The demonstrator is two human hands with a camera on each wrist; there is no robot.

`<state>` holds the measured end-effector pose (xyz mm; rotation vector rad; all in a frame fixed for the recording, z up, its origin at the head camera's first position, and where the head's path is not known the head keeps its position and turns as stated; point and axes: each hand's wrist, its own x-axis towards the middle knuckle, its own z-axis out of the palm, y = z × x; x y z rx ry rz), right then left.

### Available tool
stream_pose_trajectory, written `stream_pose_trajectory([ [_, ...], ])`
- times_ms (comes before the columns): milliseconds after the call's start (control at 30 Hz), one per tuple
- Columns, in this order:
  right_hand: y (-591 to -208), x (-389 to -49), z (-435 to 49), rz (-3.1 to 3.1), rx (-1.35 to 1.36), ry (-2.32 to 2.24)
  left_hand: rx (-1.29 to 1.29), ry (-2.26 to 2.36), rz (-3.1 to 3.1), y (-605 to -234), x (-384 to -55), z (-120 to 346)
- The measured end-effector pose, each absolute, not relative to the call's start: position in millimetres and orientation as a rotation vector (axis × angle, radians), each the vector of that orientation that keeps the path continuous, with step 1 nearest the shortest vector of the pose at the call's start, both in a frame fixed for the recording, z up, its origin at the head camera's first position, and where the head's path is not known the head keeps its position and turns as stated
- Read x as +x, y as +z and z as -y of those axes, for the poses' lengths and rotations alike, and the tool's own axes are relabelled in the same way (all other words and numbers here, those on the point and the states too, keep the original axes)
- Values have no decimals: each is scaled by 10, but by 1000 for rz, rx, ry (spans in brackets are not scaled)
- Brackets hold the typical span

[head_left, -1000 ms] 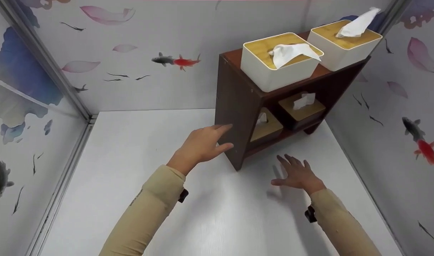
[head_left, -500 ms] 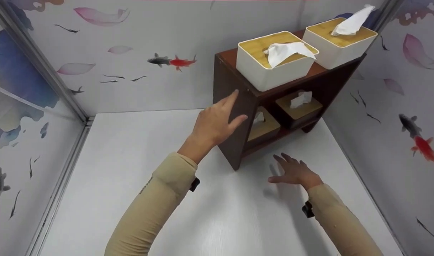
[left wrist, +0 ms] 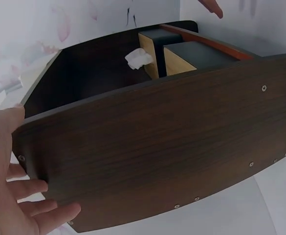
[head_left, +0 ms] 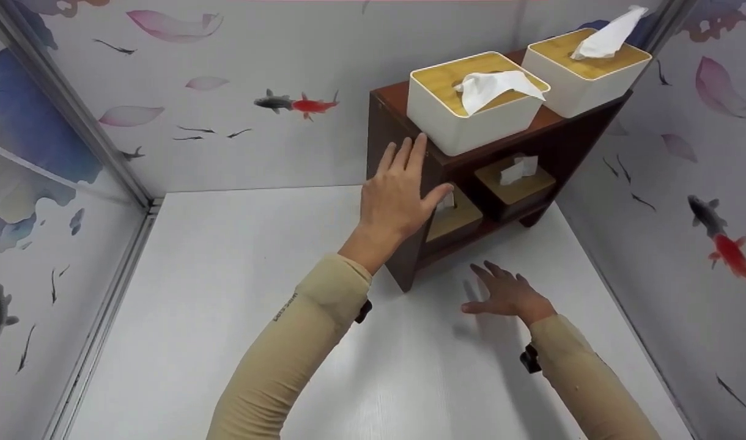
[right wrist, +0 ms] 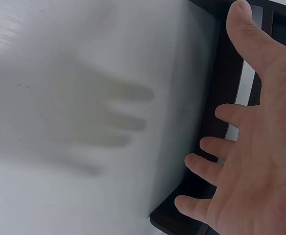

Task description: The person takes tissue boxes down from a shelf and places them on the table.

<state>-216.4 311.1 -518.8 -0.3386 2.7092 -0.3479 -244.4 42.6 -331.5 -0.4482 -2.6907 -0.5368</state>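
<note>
My left hand point(head_left: 392, 198) is spread beside the left side panel of a dark brown wooden shelf point(head_left: 388, 131), just under its top edge. In the left wrist view, the fingers lie along the panel's end; whether they touch it I cannot tell. Nothing is held. Over the white surface in front of the shelf hovers my right hand point(head_left: 510, 296), fingers apart and holding nothing. On the shelf's top stand two white tissue boxes with wooden lids, a nearer tissue box point(head_left: 483, 131) and a farther tissue box point(head_left: 584, 91), each with a tissue sticking out.
Inside the shelf sit a dark tissue box point(head_left: 517, 186) and another tissue box point(head_left: 452, 223), partly hidden by my left hand. A white wall point(head_left: 195, 159) with painted fish and petals stands behind; further walls close off both sides.
My left hand has moved up and to the right, from near the lower side panel to its top edge, and its fingers have spread. The right hand has barely moved.
</note>
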Motion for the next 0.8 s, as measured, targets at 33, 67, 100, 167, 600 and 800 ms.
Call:
stream_pose_trajectory([
  [33,-5193,-2165,-3114,-2708,-334,-351,-430,-519,2678,-3329,-2452,-446],
  [67,-5199,-2166,-3114,-2709,-334,-353,-413,-506,2670,-3343,-2459,-463],
  [100,-5203,-2166,-3112,-2708,-336,-354,-395,-496,2662,-3359,-2466,-477],
  [167,-5209,-2170,-3108,-2706,-332,-355,-364,-496,2645,-3388,-2483,-499],
  [600,-5168,-2188,-3114,-2725,-345,-355,-346,-552,2584,-3363,-2534,-581],
  [800,-5157,-2198,-3104,-2732,-352,-342,-372,-508,2548,-3342,-2562,-595],
])
